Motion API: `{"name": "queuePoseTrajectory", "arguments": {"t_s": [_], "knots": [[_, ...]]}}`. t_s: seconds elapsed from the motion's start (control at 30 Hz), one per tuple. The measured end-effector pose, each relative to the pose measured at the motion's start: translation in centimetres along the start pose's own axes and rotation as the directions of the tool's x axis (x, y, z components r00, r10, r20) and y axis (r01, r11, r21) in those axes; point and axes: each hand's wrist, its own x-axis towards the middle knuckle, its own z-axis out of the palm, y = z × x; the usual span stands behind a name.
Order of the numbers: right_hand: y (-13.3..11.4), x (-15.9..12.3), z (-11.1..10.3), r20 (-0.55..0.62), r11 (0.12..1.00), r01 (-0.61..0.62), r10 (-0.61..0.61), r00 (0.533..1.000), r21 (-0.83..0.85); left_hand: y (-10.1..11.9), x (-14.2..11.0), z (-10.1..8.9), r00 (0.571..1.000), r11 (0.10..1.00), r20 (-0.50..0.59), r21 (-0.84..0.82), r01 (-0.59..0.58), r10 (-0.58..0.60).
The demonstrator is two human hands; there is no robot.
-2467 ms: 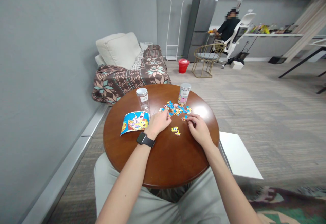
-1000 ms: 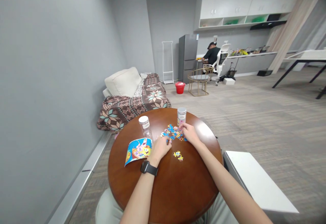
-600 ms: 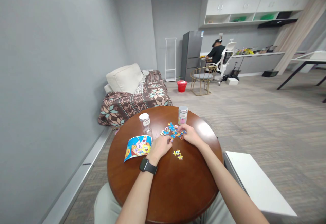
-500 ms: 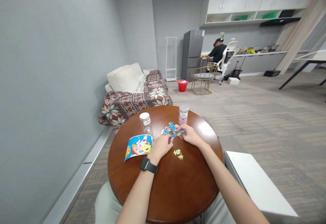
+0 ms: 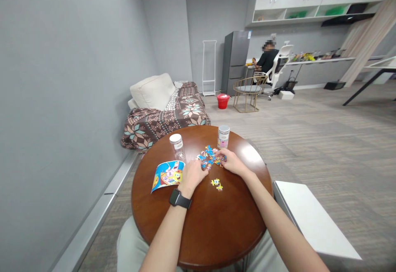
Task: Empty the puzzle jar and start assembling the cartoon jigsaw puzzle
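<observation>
A loose pile of jigsaw puzzle pieces (image 5: 210, 153), mostly blue with pink and yellow, lies on the round brown table (image 5: 216, 230). My left hand (image 5: 193, 176), above a black wristwatch, rests at the pile's near left edge, thumb apart from the bent fingers, which are partly hidden. Over the right side of the pile, my right hand (image 5: 232, 162) has its fingers bent and apart, touching pieces; no held piece can be made out. Nearer to me is a small cluster of yellow puzzle pieces (image 5: 217, 184). A cartoon picture sheet (image 5: 167, 175) with curled edges lies left of my left hand.
A clear jar (image 5: 178, 147) with a white lid stands behind the sheet. Behind the pile stands a silver-lidded canister (image 5: 223, 137). A white box (image 5: 312, 218) is right of the table, and a blanket-covered sofa (image 5: 167, 119) is beyond. A person (image 5: 268, 60) sits far off.
The view has tilted down slightly. My left hand has shifted a little at the pile's edge, and my right hand's fingers have moved slightly among the pieces. The yellow cluster stays put.
</observation>
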Motion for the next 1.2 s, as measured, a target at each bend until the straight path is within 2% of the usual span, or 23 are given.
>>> {"name": "queuePoseTrajectory", "arguments": {"t_s": [0.1,0.3,0.6,1.0,1.2], "knots": [[0.0,0.0,0.0,0.005,1.000,-0.003,0.003,1.000,-0.024,0.0,0.0,0.1,1.000,0.999,0.002,-0.016,-0.029,0.029],[0.1,0.0,-0.1,-0.027,1.000,-0.003,0.002,1.000,-0.028,0.3,0.2,0.7,1.000,1.000,0.001,-0.027,-0.005,0.005],[0.3,0.2,-0.1,-0.049,0.996,0.036,-0.032,0.998,0.086,0.6,0.0,0.8,1.000,1.000,0.014,-0.018,-0.018,0.019],[0.7,0.0,-0.3,-0.040,0.999,0.031,-0.032,0.999,-0.016,0.4,0.1,1.0,1.000,0.999,-0.004,-0.023,-0.030,0.029],[0.7,-0.1,-0.2,-0.043,0.999,0.034,-0.034,0.998,-0.013,0.3,0.1,1.2,0.999,0.998,-0.012,-0.023,-0.052,0.052]]}}
